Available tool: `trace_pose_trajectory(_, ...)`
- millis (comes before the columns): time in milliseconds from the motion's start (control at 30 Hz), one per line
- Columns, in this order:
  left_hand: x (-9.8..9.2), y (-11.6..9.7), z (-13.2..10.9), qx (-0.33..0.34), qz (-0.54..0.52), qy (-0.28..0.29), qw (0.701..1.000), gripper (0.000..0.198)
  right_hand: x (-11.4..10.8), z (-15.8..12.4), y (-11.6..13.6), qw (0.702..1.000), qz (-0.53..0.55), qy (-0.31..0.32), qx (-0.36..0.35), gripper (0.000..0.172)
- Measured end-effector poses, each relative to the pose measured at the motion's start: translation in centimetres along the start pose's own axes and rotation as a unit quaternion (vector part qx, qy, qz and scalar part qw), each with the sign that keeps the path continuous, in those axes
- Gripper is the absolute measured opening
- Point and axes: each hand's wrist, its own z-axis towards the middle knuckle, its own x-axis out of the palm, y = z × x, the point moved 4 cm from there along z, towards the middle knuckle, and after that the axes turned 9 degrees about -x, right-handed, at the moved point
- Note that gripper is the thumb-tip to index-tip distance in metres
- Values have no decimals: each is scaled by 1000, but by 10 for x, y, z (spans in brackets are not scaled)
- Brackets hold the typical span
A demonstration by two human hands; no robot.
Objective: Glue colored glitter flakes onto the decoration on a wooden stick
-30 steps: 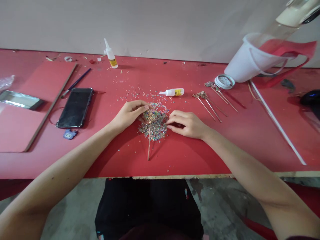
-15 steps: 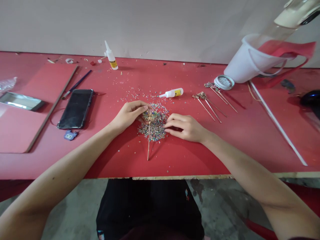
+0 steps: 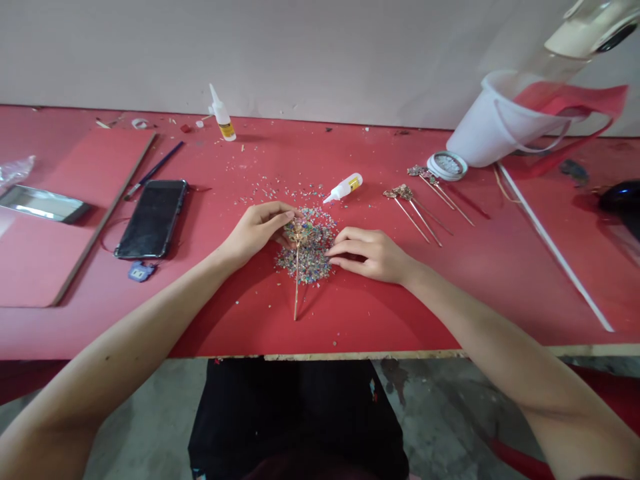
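Note:
My left hand (image 3: 267, 230) grips the ornamented head of a gold hairpin (image 3: 297, 267) between thumb and fingers. Its long stem points down towards the table's front edge, and small coloured chips show on the head. Beneath it spreads a pile of tiny glittering shell-like chips (image 3: 315, 257) in blue, green and silver. At the pile's right edge, my right hand (image 3: 367, 255) has its thumb and fingertips drawn together low among the chips. Whatever those fingertips pinch is too small to see. A white glue bottle (image 3: 345, 188) lies just beyond the pile.
Several finished-looking hairpins (image 3: 410, 207) lie to the right, near a white bucket (image 3: 493, 123) and a round lid (image 3: 447, 165). Another glue bottle (image 3: 223, 117) stands at the back. Leftward are a phone (image 3: 153, 219), a brush (image 3: 154, 171), a board (image 3: 95, 173) and a metal tray (image 3: 45, 202).
The lying glue bottle has swung round, its nozzle now angled more towards the pile. Both hands and the hairpin have barely moved.

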Motion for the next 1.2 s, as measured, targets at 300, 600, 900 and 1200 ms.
trace_pose_trajectory(300,0,0,0,-6,1,-1,1000,21,-4,1,-8,991,-55,-68,99,15)
trace_pose_trajectory(600,-2,2,0,-5,12,-9,1000,22,2,3,3,999,-33,0,1,16)
trace_pose_trajectory(900,1,-1,0,-4,-1,2,1000,20,7,9,3,994,-81,-28,69,19)
trace_pose_trajectory(1200,0,1,1,-2,2,4,1000,20,-7,2,-2,992,-102,-38,67,13)
